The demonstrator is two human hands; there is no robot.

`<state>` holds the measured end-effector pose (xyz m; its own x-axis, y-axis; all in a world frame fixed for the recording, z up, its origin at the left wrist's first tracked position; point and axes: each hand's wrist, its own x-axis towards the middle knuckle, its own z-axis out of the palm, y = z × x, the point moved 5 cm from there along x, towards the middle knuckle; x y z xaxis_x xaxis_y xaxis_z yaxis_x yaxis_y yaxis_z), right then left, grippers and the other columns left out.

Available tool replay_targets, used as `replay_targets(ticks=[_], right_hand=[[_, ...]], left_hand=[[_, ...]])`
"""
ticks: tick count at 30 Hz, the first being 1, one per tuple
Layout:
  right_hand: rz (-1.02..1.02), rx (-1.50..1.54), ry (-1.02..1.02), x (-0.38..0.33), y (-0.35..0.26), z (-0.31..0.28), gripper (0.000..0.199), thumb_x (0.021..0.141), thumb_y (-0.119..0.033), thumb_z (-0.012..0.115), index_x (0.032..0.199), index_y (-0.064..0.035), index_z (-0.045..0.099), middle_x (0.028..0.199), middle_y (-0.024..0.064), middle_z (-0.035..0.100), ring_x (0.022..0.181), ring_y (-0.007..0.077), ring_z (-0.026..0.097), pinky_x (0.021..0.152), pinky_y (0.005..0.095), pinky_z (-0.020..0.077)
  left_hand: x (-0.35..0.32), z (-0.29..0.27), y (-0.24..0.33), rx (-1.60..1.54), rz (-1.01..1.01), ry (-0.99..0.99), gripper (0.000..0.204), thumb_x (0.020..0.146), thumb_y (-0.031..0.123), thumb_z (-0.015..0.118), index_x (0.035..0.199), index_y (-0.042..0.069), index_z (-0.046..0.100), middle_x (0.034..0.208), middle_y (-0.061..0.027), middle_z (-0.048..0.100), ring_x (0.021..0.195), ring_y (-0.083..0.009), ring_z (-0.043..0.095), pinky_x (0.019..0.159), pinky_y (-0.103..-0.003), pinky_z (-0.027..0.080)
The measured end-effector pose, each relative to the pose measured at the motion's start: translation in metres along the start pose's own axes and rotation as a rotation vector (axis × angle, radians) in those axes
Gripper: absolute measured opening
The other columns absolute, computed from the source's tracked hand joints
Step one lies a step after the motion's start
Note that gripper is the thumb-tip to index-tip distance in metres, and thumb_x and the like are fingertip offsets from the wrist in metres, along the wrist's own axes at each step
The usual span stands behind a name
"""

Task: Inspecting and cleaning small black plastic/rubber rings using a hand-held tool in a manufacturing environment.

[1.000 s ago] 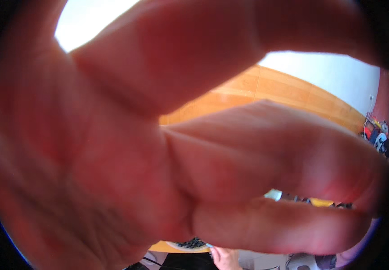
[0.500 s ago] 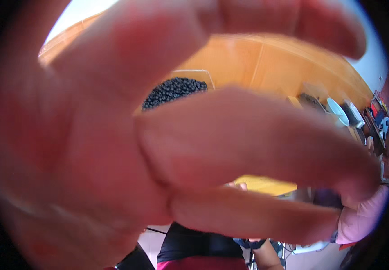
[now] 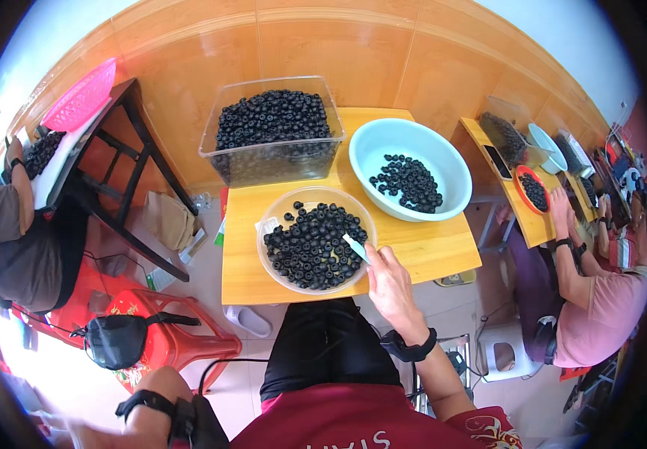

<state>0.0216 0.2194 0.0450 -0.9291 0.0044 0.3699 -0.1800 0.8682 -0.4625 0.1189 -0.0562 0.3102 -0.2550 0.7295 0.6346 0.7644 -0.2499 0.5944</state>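
My right hand (image 3: 391, 283) is closed around a slim pale-blue tool (image 3: 356, 248) with a white tip; its exact kind is unclear. The tip is over the right side of a clear round bowl (image 3: 263, 263) of small black round pieces (image 3: 312, 251), many with a dimple or hole. A wristband is on that wrist. At the lower left, what appears to be my left hand (image 3: 157, 383) sits beside a black band, away from the table; its fingers cannot be made out.
The wooden table (image 3: 428, 251) also bears a clear bin (image 3: 278, 173) heaped with black pieces and a light-blue basin (image 3: 454, 179) holding fewer. A red stool (image 3: 211, 344) stands at left. People work at a dark table (image 3: 132, 93) on the left and another wooden table (image 3: 533, 232) on the right.
The large blurred hand that covered most of the view, apparently my left, has moved away to the lower left. The bowl, the basin and the tool in my right hand now show.
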Motion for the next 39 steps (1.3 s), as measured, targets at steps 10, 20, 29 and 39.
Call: replay_targets(ticks=[10, 20, 29, 39], right_hand=[[-0.019, -0.076, -0.06, 0.017, -0.007, 0.003, 0.039, 0.082, 0.0, 0.056, 0.121, -0.0011, 0.054, 0.091, 0.0165, 0.053, 0.081, 0.037, 0.059, 0.067, 0.0447, 0.0489], [-0.059, -0.066, -0.04, 0.014, -0.008, 0.01, 0.039, 0.081, 0.0, 0.058, 0.119, -0.0034, 0.055, 0.091, 0.0163, 0.053, 0.08, 0.0369, 0.06, 0.067, 0.0441, 0.0498], [-0.043, -0.099, -0.071, 0.013, -0.006, 0.015, 0.041, 0.078, 0.003, 0.059, 0.118, -0.0041, 0.056, 0.09, 0.0158, 0.053, 0.08, 0.0365, 0.059, 0.067, 0.0447, 0.049], [-0.076, -0.074, -0.059, 0.011, -0.009, 0.021, 0.039, 0.077, 0.003, 0.06, 0.115, -0.0078, 0.058, 0.086, 0.0139, 0.055, 0.079, 0.0353, 0.059, 0.065, 0.0431, 0.0492]], left_hand=[[-0.012, 0.001, 0.01, -0.098, 0.045, 0.049, 0.035, 0.088, 0.034, 0.049, 0.095, 0.002, 0.06, 0.091, -0.0122, 0.063, 0.079, -0.0245, 0.062, 0.061, -0.034, 0.051], [-0.026, -0.002, 0.011, -0.121, 0.051, 0.092, 0.03, 0.085, 0.028, 0.053, 0.094, 0.001, 0.062, 0.09, -0.0125, 0.064, 0.079, -0.0247, 0.062, 0.063, -0.034, 0.051], [-0.033, -0.003, 0.006, -0.113, 0.03, 0.123, 0.026, 0.083, 0.023, 0.056, 0.093, 0.001, 0.063, 0.089, -0.0128, 0.064, 0.08, -0.0248, 0.063, 0.065, -0.033, 0.051], [-0.036, 0.003, -0.014, -0.145, -0.029, 0.189, 0.022, 0.08, 0.018, 0.06, 0.092, 0.0, 0.064, 0.088, -0.0131, 0.064, 0.08, -0.025, 0.063, 0.067, -0.033, 0.05]])
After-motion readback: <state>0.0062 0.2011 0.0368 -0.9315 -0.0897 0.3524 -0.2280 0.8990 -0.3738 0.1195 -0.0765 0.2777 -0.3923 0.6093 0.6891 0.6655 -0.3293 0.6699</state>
